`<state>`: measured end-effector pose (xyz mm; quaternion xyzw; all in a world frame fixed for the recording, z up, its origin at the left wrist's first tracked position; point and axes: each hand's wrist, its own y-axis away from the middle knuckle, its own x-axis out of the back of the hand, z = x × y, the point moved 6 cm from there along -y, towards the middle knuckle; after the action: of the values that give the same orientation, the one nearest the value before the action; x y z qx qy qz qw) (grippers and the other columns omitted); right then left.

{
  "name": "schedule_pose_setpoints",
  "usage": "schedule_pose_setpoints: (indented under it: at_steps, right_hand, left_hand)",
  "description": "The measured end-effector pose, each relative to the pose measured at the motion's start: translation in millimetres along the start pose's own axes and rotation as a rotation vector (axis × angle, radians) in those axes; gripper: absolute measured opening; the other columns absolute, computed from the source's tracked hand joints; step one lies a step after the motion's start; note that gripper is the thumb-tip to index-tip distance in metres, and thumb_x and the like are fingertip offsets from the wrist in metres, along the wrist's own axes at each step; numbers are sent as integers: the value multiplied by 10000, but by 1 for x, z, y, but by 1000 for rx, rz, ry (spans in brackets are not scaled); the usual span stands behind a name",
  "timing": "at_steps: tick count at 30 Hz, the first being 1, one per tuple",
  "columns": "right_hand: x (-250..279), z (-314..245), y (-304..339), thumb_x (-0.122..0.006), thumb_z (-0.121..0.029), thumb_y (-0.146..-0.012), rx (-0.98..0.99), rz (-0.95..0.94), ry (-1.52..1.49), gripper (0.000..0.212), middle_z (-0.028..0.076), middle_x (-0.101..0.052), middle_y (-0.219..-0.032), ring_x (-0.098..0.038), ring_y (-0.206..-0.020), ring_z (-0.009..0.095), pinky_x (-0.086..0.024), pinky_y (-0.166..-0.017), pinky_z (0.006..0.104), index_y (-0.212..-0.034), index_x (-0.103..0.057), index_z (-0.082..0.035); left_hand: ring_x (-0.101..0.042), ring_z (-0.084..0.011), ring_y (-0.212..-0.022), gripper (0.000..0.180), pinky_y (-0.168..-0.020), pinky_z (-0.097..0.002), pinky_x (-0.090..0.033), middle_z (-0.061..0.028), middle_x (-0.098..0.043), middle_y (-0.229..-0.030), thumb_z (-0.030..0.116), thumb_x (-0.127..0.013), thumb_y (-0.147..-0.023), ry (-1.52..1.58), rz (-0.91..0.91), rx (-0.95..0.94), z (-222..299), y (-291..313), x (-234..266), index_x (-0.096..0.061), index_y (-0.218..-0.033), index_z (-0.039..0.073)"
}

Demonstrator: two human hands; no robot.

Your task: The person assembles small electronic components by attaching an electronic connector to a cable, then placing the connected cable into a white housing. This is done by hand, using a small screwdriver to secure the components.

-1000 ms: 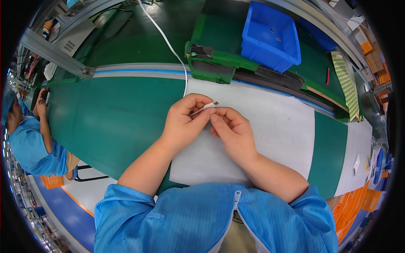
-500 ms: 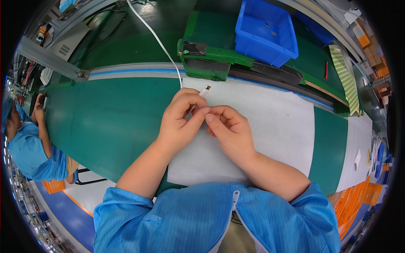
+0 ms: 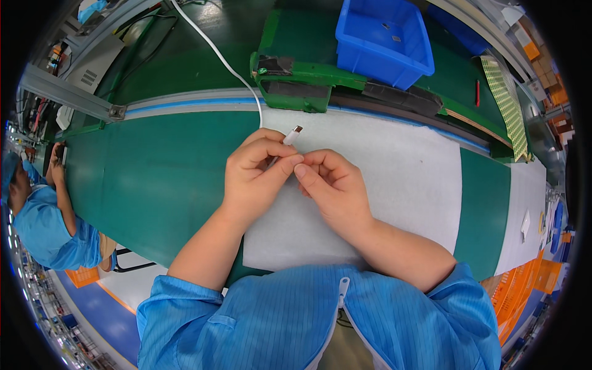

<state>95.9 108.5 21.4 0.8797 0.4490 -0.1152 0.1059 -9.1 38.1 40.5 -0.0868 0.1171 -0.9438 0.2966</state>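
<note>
My left hand [image 3: 254, 179] is closed around a white cable plug [image 3: 291, 136], whose metal tip points up and to the right, away from me. From behind that hand the white cable [image 3: 216, 49] runs up to the far left. My right hand [image 3: 336, 191] is pinched, thumb against curled fingers, with its tips meeting the left thumb tip just below the plug. Anything between the right fingertips is hidden or too small to name. Both hands are over a white sheet [image 3: 401, 197] on the green table [image 3: 160, 166].
Beyond the sheet runs a green ledge with black tape [image 3: 401, 95], bearing a blue bin [image 3: 385, 58] with small pieces inside. A red pen [image 3: 477, 94] and a yellow-green patterned strip [image 3: 504, 108] are at the far right. A co-worker in blue [image 3: 52, 225] sits at the left.
The whole view has shifted slightly. My left hand and the plug have moved a little left, and the left forefinger now lies straighter along the plug. The fingertips still meet.
</note>
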Motion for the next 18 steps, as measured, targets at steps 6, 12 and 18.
schedule_pose_setpoints:
  at_steps: [6,12,18]
  right_hand:
    - [-1,-2,0,-576,-109,-848,-1,7,-4,131,-9,-573,-732,-492,-652,22,-391,-573,158,-910,-558,5]
    - [2,1,-1,-597,-109,-831,28,34,23,145,-6,-573,-725,-496,-649,25,-400,-565,163,-911,-563,8]
    - [4,-5,-1,-615,-98,-808,49,100,94,165,-3,-583,-692,-499,-614,26,-405,-541,168,-920,-600,22]
  left_hand:
    - [-534,-120,-773,91,-671,-232,-443,-61,-513,-896,-69,-615,-745,-3,1,11,0,0,1,-592,-817,-17]
    - [-526,-116,-756,97,-650,-227,-434,-61,-510,-885,-71,-619,-738,-57,-8,-14,1,0,2,-590,-814,-19]
    - [-504,-107,-717,113,-598,-211,-414,-66,-509,-872,-79,-623,-713,-181,-10,-116,11,-1,0,-588,-804,-22]
